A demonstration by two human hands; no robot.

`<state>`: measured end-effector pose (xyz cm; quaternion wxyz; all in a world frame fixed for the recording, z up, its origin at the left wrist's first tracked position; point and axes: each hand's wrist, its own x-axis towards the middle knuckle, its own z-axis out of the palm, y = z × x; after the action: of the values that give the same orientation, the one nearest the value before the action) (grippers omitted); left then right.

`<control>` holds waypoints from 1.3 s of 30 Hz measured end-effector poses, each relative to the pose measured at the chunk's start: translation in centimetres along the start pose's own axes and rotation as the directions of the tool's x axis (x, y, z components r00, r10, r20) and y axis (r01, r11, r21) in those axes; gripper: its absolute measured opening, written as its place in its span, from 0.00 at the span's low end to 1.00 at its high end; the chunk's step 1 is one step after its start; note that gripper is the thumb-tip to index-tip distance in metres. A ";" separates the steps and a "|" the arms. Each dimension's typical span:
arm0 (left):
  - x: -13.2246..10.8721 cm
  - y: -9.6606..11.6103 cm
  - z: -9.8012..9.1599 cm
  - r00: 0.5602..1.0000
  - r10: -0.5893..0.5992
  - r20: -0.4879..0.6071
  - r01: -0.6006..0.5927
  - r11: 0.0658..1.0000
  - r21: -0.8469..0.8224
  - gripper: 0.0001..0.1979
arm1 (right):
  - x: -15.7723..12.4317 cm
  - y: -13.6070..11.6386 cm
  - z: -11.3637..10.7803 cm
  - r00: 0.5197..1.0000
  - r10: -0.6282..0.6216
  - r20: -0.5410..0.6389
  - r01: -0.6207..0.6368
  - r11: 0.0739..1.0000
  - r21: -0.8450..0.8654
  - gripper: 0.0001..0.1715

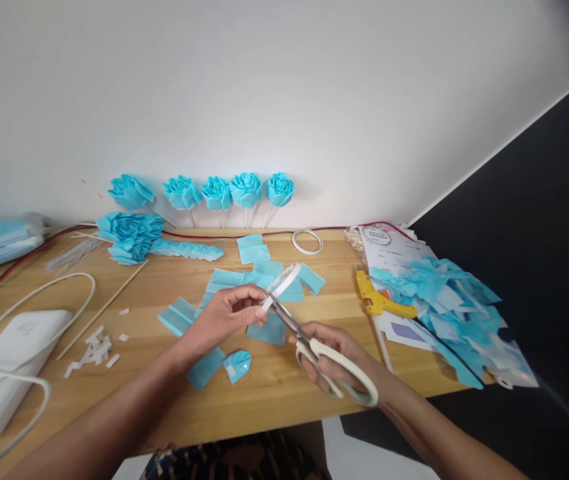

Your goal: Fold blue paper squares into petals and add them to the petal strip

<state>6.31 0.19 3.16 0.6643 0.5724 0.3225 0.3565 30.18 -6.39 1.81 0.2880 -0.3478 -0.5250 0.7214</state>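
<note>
Tape roll [289,275], white and narrow, is near the centre of the frame, where the left hand [237,307] pinches it between thumb and fingers. The right hand [332,350] grips the scissors [300,333], whose blades meet the tape end; this cut seems not finished. At the lower left, small white pieces [97,348] lie already cut on the table [139,407]. One blue piece [237,365], below centre, is already folded, while several blue rectangles [267,331] lie flat. Five blue flowers [246,190] look complete at the upper centre-left.
</note>
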 end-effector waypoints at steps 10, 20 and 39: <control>0.1 -0.4 -0.1 0.998 0.055 0.006 -0.055 0.998 0.033 0.13 | -0.3 0.0 0.3 0.998 -0.039 -0.051 0.041 0.999 0.028 0.28; -0.3 1.3 0.1 0.998 -0.021 -0.051 0.034 0.963 0.267 0.14 | -1.3 -2.0 1.2 0.962 -0.121 -0.245 -0.024 0.856 -0.517 0.16; 0.4 2.9 0.6 0.949 -0.199 0.243 0.128 0.952 0.279 0.30 | -3.7 -2.7 0.9 0.981 -0.124 -0.146 -0.032 0.646 -0.762 0.14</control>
<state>6.71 0.48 6.09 0.6486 0.6682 0.3203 0.1738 31.77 -9.05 5.34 0.1810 -0.4886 -0.7587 0.3910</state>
